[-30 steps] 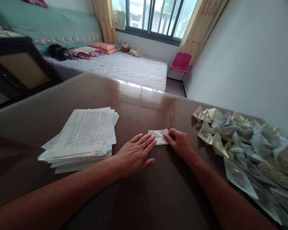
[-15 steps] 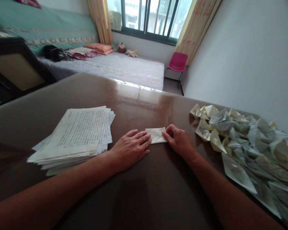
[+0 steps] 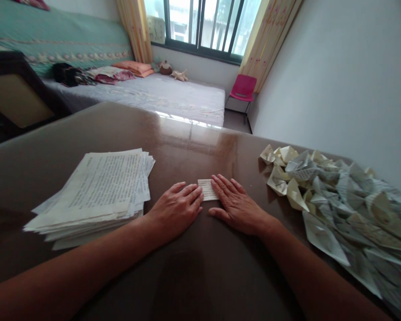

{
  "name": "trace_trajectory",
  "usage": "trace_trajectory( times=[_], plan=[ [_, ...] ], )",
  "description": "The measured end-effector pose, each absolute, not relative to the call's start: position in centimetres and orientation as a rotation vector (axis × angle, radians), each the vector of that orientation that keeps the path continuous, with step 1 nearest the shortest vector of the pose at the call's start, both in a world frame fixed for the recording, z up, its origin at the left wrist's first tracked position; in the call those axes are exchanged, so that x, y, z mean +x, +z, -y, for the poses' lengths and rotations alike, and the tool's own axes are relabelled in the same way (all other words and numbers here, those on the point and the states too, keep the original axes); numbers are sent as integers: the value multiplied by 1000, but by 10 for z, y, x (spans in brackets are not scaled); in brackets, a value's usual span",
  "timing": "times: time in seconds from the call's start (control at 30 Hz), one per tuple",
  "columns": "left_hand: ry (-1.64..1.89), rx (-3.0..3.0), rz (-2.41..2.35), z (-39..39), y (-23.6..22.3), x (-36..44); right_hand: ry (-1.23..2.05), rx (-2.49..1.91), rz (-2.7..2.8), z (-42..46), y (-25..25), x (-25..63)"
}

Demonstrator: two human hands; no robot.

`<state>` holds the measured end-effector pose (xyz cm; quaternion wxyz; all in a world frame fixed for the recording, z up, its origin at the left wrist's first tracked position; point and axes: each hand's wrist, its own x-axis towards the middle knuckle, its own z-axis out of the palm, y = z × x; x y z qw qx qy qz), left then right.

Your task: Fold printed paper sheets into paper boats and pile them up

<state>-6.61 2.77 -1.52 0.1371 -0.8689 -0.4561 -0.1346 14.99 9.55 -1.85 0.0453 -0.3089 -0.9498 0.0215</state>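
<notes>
A small folded piece of printed paper point(image 3: 207, 189) lies on the brown glossy table point(image 3: 194, 142). My left hand point(image 3: 175, 209) rests flat on its left end, fingers together. My right hand point(image 3: 235, 206) lies flat over its right part, palm down, fingers spread a little, hiding most of that side. Only a narrow strip of the paper shows between the two hands.
A stack of printed sheets point(image 3: 96, 191) lies to the left. A heap of folded paper shapes point(image 3: 341, 205) fills the table's right side. Beyond the table are a bed point(image 3: 147, 91), a pink chair point(image 3: 242, 89) and a window point(image 3: 200, 22).
My right hand went from pinching the paper's right end to lying flat across it, sliding left. My left hand drew back a little. The view shifted slightly.
</notes>
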Motion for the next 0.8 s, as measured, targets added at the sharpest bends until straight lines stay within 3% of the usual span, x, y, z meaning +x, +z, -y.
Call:
trace_trajectory(
  times=[0.2, 0.43, 0.67, 0.8],
  plan=[
    [-527, -2498, 1413, -30, -11, -71, 94, -1102, 2835, -111, -21, 157],
    [-636, -2586, 1532, -34, -13, -74, 295, -956, 2634, -121, -20, 158],
    [-855, -2692, 1413, -32, -10, -74, 946, -961, 2291, -110, -4, 152],
    [-1144, -2702, 1550, -29, -3, -68, 1063, -987, 2056, -101, 6, 146]
  ],
)
